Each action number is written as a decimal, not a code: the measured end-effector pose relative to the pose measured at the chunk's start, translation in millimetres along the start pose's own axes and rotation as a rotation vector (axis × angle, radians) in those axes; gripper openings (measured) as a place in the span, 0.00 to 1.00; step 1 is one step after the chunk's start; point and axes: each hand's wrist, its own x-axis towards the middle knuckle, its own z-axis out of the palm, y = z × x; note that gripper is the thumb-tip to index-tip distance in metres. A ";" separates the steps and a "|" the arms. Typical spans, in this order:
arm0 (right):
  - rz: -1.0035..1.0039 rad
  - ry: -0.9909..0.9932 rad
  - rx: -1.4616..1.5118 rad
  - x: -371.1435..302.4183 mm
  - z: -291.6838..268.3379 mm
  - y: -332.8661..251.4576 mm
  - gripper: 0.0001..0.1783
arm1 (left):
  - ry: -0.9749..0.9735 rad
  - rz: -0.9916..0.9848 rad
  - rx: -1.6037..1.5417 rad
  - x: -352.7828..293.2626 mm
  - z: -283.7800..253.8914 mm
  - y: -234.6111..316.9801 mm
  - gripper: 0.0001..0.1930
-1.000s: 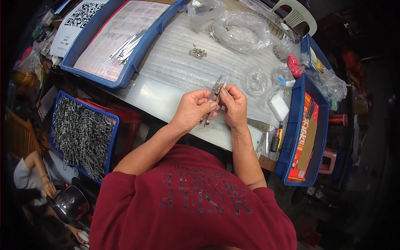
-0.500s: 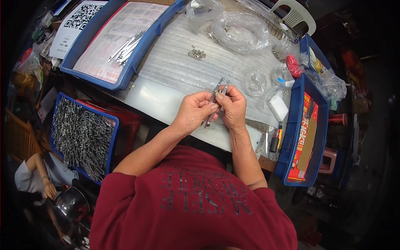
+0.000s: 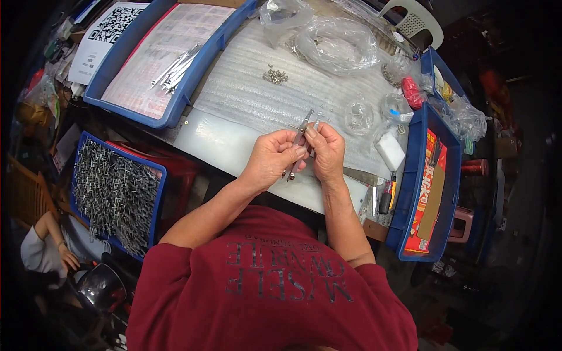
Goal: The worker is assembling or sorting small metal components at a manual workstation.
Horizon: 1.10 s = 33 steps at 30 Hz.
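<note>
Over the near edge of the table, my left hand (image 3: 274, 157) is closed, its thumb and fingers pinching a slim two-legged metal tool that looks like a divider (image 3: 301, 133). A thin rod sticks out crosswise near its upper part, and its dark-tipped lower ends show below the fingers. My right hand (image 3: 326, 151) meets the left at the same tool, thumb and forefinger closed on its right leg. Whatever small piece may sit between the right fingertips is hidden. Beyond both hands lies a small pile of metal fittings (image 3: 275, 75) on white foam sheeting (image 3: 234, 88).
At the far left, a blue tray (image 3: 181, 102) holds slim silver pieces (image 3: 175, 69). A blue bin of grey metal parts (image 3: 117, 193) stands lower left, near another person's arm (image 3: 54, 231). Plastic bags (image 3: 339, 44), a white block (image 3: 390, 151), a screwdriver (image 3: 386, 198) and another blue tray (image 3: 404, 219) lie rightward.
The right fingers have shifted slightly on the tool, and its two legs look a little closer together at the top. My left hand stays almost still.
</note>
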 end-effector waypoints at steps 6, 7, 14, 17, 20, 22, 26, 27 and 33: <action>-0.014 0.048 0.012 -2.0 8.4 -3.9 0.06 | -0.004 0.005 -0.022 0.4 -0.7 -0.3 0.07; -0.010 0.055 0.013 -2.2 8.4 -4.1 0.06 | -0.009 0.010 -0.024 0.5 -0.8 -1.0 0.07; 0.009 0.010 0.022 -2.0 -0.6 -1.9 0.05 | -0.020 -0.009 0.015 -1.3 1.5 0.4 0.07; 0.009 0.004 0.020 -1.4 0.2 -2.3 0.05 | -0.014 -0.008 0.008 -1.0 0.9 -0.1 0.07; -0.018 0.021 0.018 -0.7 3.2 -2.5 0.05 | -0.004 0.010 -0.021 -0.7 0.6 0.2 0.07; -0.025 0.029 0.009 -0.8 4.2 -3.5 0.06 | -0.013 0.001 -0.005 -1.0 -0.1 0.6 0.07; -0.006 0.017 0.001 -1.6 2.4 -3.7 0.06 | -0.007 0.016 0.012 -1.7 1.0 -1.8 0.07; -0.015 0.025 -0.004 -1.6 1.8 -3.2 0.05 | -0.005 0.010 0.019 -2.0 1.6 -1.7 0.07; -0.012 0.051 -0.033 -0.9 1.4 -2.6 0.06 | -0.009 -0.003 0.008 -1.5 1.3 -1.4 0.08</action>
